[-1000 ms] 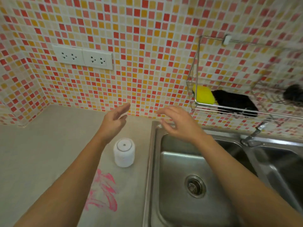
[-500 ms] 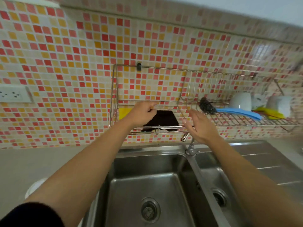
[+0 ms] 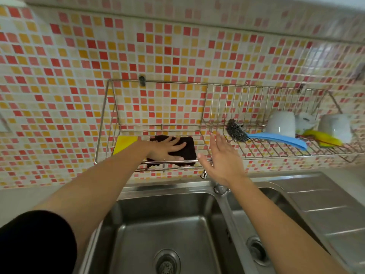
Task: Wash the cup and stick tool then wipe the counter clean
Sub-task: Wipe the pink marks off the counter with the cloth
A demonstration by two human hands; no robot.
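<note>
A dark brown cloth lies in the wire rack on the tiled wall, with a yellow sponge to its left. My left hand rests flat on the cloth, fingers spread, thumb at the cloth's front edge. My right hand hovers open in front of the rack, above the faucet, holding nothing. A steel-wool scrubber with a blue handle lies further right in the rack. The white cup on the counter is out of view.
Two upturned white cups and a yellow item sit at the rack's right end. Below is a double steel sink with a drainboard on the right. Grey counter lies at left.
The view swung right and up from the counter cup to the rack. My left hand went from the rack's front rail onto the dark cloth. My right hand rose and opened wider.
</note>
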